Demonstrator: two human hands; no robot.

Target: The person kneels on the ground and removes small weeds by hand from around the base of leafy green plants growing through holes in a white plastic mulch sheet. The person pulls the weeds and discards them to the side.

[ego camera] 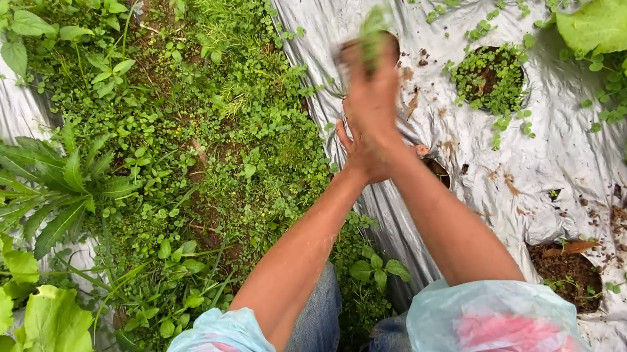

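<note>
Over silver mulch sheet (pixel 568 150) | your right hand (pixel 374 89) is closed on pulled weed tuft (pixel 373 29), blurred; left hand (pixel 359 154) touches right wrist, grip unclear | step, I judge: weeding near planting hole (pixel 490 78) | next: needs firm low grip on stems.

no packages, labels, signs or screens anywhere in this garden plot — nothing printed, nothing boxed, nothing lit up.
</note>
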